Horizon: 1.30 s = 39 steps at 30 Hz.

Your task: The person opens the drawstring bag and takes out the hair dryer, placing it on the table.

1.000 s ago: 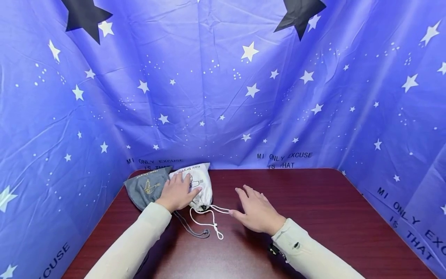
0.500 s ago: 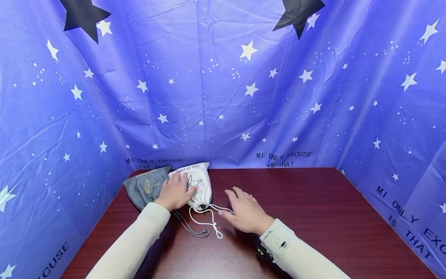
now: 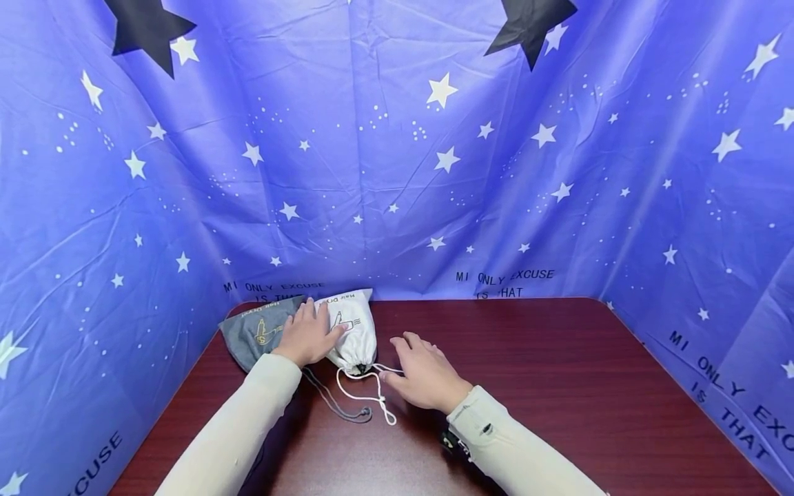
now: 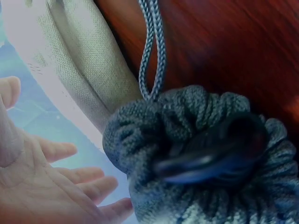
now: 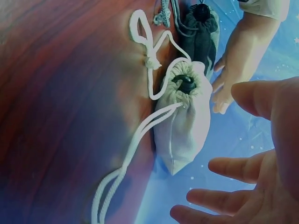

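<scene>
Two drawstring bags lie side by side at the table's back left, both printed "Hair Dryer". The grey bag [image 3: 254, 337] is on the left, the white bag [image 3: 356, 341] on the right. My left hand [image 3: 308, 334] is spread over where they meet; contact is hard to tell. My right hand [image 3: 428, 372], fingers extended, hovers right of the white bag, above its white cord [image 5: 126, 158]. In the right wrist view a dark object [image 5: 186, 84] shows in the white bag's gathered mouth. The left wrist view shows the grey bag's mouth [image 4: 140, 130] around a black looped part [image 4: 201, 163].
The dark red wooden table [image 3: 527, 372] stretches right and toward me. A blue star-printed cloth [image 3: 397, 172] hangs behind it and on both sides. The grey bag's cord [image 3: 341, 406] lies toward the front.
My right hand has moved left, closer to the white bag and over its cord. My left hand has shifted slightly left toward the grey bag. Both bags stay put.
</scene>
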Available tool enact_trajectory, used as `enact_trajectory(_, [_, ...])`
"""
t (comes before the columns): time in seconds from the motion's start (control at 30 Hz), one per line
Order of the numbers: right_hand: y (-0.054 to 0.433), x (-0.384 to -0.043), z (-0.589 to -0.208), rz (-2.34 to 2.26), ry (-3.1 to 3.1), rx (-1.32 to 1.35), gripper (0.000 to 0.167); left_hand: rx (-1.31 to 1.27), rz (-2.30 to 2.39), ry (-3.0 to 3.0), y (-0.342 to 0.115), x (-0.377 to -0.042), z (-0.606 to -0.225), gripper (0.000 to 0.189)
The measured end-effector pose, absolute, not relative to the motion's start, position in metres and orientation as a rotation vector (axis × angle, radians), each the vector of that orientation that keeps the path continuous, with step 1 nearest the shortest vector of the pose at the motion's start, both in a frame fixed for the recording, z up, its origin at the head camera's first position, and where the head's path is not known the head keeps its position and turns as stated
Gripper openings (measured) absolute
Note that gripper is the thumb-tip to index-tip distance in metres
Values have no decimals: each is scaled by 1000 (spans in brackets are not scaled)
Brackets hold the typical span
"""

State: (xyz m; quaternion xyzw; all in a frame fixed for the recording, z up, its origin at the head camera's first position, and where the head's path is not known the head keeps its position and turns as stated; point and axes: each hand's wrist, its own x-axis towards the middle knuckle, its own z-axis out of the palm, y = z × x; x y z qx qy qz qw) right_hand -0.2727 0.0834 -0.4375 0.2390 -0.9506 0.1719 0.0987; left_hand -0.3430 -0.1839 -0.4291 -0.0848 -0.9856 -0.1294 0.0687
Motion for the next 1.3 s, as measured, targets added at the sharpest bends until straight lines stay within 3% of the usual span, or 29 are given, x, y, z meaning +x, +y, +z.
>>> enact_trajectory(1.3, [32, -282, -447, 370, -2778, 704, 52, -250, -387, -3041, -192, -361, -427, 81])
